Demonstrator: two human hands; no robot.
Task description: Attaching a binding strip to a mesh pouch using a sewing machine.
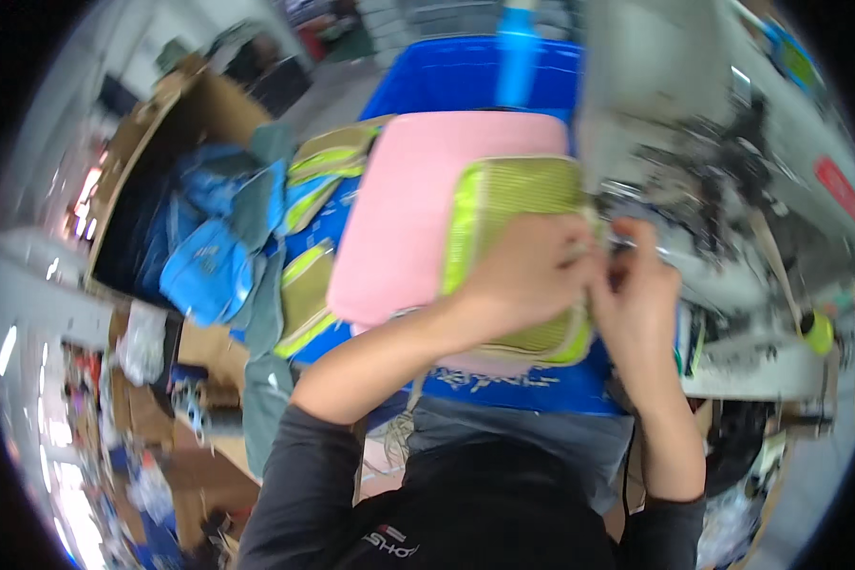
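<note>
A yellow-green mesh fabric piece (532, 195) with a bright yellow border lies on a pink flat panel (418, 190). My left hand (537, 261) rests over the fabric piece, its fingers curled together at the right edge. Close against it, my right hand (638, 285) has thumb and fingers bent toward each other beside the sewing machine's metal parts (622, 198). Motion blur and the fingers themselves hide what either hand pinches.
The sewing machine (703, 171) stands along the right. Similar green pieces (306, 294) lie left of the panel. A cardboard box (114, 209) holds blue fabric pieces (209, 271). Behind the panel is a blue plastic bin (437, 71). A green-yellow thread cone (815, 332) sits far right.
</note>
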